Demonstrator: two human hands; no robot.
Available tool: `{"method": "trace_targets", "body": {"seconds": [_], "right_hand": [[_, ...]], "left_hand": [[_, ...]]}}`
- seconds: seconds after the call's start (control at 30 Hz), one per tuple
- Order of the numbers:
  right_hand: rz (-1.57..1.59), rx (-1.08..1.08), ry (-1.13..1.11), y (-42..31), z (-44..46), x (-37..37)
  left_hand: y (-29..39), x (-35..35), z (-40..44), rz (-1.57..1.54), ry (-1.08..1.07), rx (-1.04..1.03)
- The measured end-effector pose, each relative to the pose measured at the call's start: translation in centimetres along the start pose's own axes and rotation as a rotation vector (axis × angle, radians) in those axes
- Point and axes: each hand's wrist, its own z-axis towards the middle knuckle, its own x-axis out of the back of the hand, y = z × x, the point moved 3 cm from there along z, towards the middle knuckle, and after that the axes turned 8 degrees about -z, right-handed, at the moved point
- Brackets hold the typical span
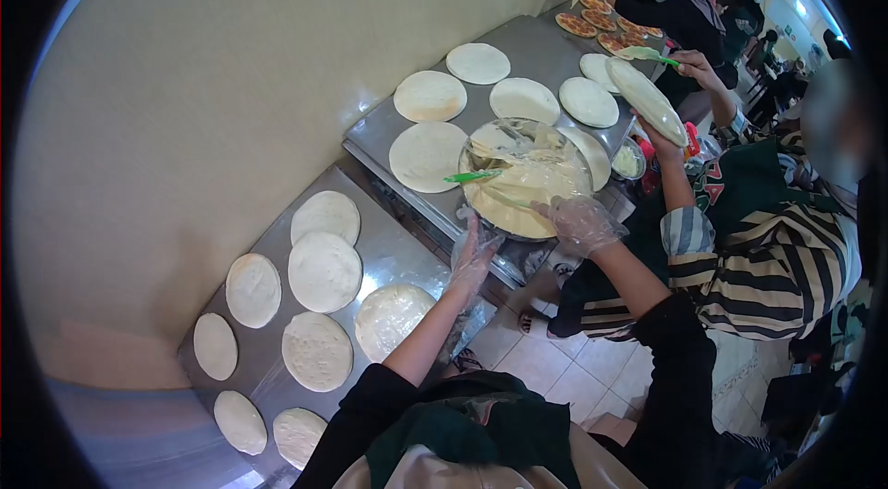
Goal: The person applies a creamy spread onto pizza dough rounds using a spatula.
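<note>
A wide bowl of pale, creamy mixture sits at the near edge of the upper metal table, with clear plastic film over part of it. My left hand, in a clear glove, grips the bowl's near left rim. Over the right rim, my gloved right hand has its fingers bent together at the mixture; what they hold is not clear. A green-handled spatula lies across the bowl's left part. Round flat doughs surround the bowl, and one shiny, coated dough lies near my left forearm.
Several plain doughs lie on the lower metal table at left. At right, a co-worker's hands hold a dough and a green-handled spatula. A small tub stands nearby. Farther back, another person handles topped pizzas.
</note>
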Motion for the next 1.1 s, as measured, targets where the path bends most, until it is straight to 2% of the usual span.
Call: {"method": "trace_targets", "body": {"seconds": [0.1, 0.27, 0.5, 0.57, 0.6, 0.67, 0.77, 0.87, 1.0, 1.07, 1.1], "right_hand": [[0.028, 0.040, 0.069, -0.4, -0.7, 0.0], [0.352, -0.100, 0.097, -0.1, -3.3, -0.3], [0.655, -0.154, 0.025, 2.1, -3.8, -1.0], [1.134, -0.051, 0.138, 3.3, -3.5, -4.4], [1.134, -0.052, 0.139, 3.4, -3.8, -4.1], [1.349, -0.323, -0.148, 3.6, -4.8, -3.3], [1.530, -0.434, -0.231, 2.6, -5.7, -2.5], [1.663, -0.479, -0.192, 2.2, -6.0, -3.1], [1.674, -0.554, -0.124, 4.1, -6.5, -3.7], [1.043, -0.222, 0.319, 6.4, -6.4, -3.8], [1.042, -0.222, 0.318, 6.5, -6.5, -2.5]], "left_hand": [[1.2, -0.5, -0.8, 0.072, -0.020, 0.041], [1.2, -3.2, -1.5, 0.012, -0.078, 0.043], [2.4, -3.4, -1.1, -0.035, -0.060, 0.100], [3.3, -3.4, -1.1, -0.055, -0.055, 0.101], [3.3, -3.3, -0.9, -0.053, -0.057, 0.101], [2.7, -2.8, -0.4, -0.089, -0.046, 0.058], [1.9, -1.8, 0.1, -0.100, -0.041, 0.073], [2.9, -1.5, -0.2, -0.092, -0.032, 0.070], [1.3, -1.6, 0.3, -0.145, -0.006, 0.094], [0.7, -2.5, -0.3, -0.308, 0.004, 0.219], [0.6, -3.1, -0.6, -0.309, 0.004, 0.219]]}}
